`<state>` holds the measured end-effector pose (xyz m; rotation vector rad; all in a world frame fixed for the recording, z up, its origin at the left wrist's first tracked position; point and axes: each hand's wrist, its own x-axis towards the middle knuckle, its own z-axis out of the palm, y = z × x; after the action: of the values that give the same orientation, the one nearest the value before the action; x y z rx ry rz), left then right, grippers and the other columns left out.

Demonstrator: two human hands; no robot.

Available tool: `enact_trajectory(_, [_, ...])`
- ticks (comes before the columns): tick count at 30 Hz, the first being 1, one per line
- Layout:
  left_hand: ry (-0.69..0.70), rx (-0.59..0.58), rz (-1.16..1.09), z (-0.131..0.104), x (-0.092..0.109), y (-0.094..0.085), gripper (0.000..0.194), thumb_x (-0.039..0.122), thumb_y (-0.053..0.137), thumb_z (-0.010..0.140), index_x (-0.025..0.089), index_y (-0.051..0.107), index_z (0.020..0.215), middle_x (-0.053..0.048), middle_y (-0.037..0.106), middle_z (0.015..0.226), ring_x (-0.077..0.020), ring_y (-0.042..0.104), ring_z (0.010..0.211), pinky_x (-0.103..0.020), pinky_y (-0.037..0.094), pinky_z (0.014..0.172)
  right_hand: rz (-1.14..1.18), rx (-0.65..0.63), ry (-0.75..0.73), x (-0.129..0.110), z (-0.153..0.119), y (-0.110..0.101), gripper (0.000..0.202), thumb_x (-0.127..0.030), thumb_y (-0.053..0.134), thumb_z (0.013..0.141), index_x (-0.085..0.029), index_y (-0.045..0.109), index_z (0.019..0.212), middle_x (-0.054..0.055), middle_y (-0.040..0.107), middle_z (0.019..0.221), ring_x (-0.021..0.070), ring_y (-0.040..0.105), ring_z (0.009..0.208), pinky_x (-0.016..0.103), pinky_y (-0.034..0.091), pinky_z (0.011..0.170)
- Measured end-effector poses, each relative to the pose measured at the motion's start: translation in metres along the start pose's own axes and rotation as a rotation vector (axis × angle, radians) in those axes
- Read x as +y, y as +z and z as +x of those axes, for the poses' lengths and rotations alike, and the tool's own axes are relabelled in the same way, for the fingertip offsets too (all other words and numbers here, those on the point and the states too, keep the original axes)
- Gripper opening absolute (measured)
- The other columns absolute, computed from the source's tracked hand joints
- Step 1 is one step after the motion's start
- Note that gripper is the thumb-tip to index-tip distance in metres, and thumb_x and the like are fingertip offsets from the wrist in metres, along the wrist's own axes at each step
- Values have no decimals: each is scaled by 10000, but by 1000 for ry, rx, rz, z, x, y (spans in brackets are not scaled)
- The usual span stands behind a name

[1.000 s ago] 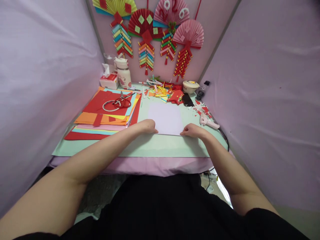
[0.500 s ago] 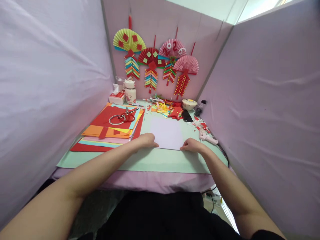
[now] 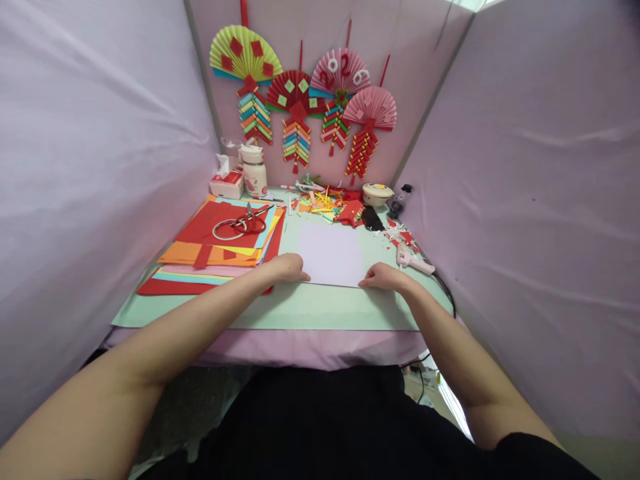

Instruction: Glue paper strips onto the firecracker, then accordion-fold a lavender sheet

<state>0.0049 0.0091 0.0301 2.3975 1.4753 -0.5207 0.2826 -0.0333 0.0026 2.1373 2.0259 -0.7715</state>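
Resting on a mint-green table [image 3: 320, 310] inside a lilac-walled booth, a person's two bare hands meet the near corners of a pale lilac sheet of paper [image 3: 331, 253] that lies flat at the table's centre. At 9 o'clock from the sheet, a stack of coloured paper [image 3: 220, 247] in red, orange, yellow and blue carries a pair of scissors [image 3: 247, 222] with red handles and a white loop. At 11 o'clock, at the back of the table, a tissue box [image 3: 227, 185] stands just beside a white bottle [image 3: 254, 172]. The left hand [image 3: 287, 268] lies knuckles up at the sheet's 7 o'clock corner, fingers curled low onto the edge; whether its grip pinches the paper or only presses on it cannot be told. On the back wall at 12 o'clock hang four paper fans [image 3: 303, 90] with firecracker strings; below them lies a heap of coloured paper scraps [image 3: 327, 199]. The right hand [image 3: 381, 277] sits at the 5 o'clock corner, grip narrow, fingertips on the paper's edge. A white glue gun [image 3: 413, 259] lies at 3 o'clock, near a small round bowl [image 3: 377, 193] at 1 o'clock.
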Motion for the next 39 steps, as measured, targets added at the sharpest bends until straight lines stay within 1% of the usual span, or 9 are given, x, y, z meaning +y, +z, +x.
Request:
enact_trajectory(4, [-6, 6, 15, 2, 1, 1, 506, 519, 549, 834, 121, 710, 1101, -164, 703, 1112, -277, 651, 1022, -272, 489, 788, 1, 5, 0, 0, 0, 1, 332, -466, 686, 739, -159, 754, 848, 50, 721, 839, 161, 623, 738, 217, 381, 555])
enact_trajectory(9, [-8, 14, 9, 2, 2, 2, 514, 520, 557, 833, 108, 707, 1101, -179, 698, 1111, -297, 650, 1026, -302, 500, 795, 3, 6, -2, 0, 2, 2, 319, -462, 691, 738, -164, 754, 833, 46, 720, 822, 157, 622, 733, 213, 384, 559])
enact_trajectory(14, [-43, 16, -9, -1, 5, 0, 515, 525, 567, 827, 115, 696, 1111, -177, 684, 1142, -281, 648, 1029, -290, 504, 810, -12, 4, -11, 1, 0, 2, 320, -458, 684, 746, -160, 755, 841, 44, 722, 823, 160, 622, 734, 218, 385, 565])
enact_trajectory(21, [-13, 4, -19, -4, 4, 0, 512, 520, 561, 841, 107, 690, 1114, -180, 678, 1154, -287, 645, 1028, -309, 503, 820, 5, -8, 2, -5, -6, 0, 302, -433, 678, 759, -147, 746, 829, 52, 718, 824, 166, 615, 730, 226, 385, 565])
enact_trajectory(28, [12, -8, -8, 1, 1, 1, 547, 535, 546, 847, 89, 687, 1130, -184, 687, 1130, -291, 646, 1019, -303, 492, 823, 20, -10, 13, -5, -7, -1, 294, -431, 675, 761, -148, 736, 815, 50, 710, 826, 163, 604, 735, 224, 381, 568])
enact_trajectory(33, [34, 27, 11, 3, 0, 5, 551, 538, 534, 855, 87, 696, 1128, -199, 694, 1105, -310, 642, 1046, -313, 484, 847, -6, -6, -6, -3, -6, 1, 305, -443, 655, 776, -148, 726, 807, 43, 698, 809, 151, 588, 708, 224, 367, 557])
enact_trajectory(39, [27, 47, 13, 1, -1, 8, 544, 536, 514, 870, 86, 691, 1117, -201, 693, 1096, -307, 642, 1039, -311, 490, 812, -5, 3, 4, -2, -6, 2, 313, -454, 652, 771, -150, 721, 808, 40, 693, 802, 145, 576, 691, 222, 355, 542])
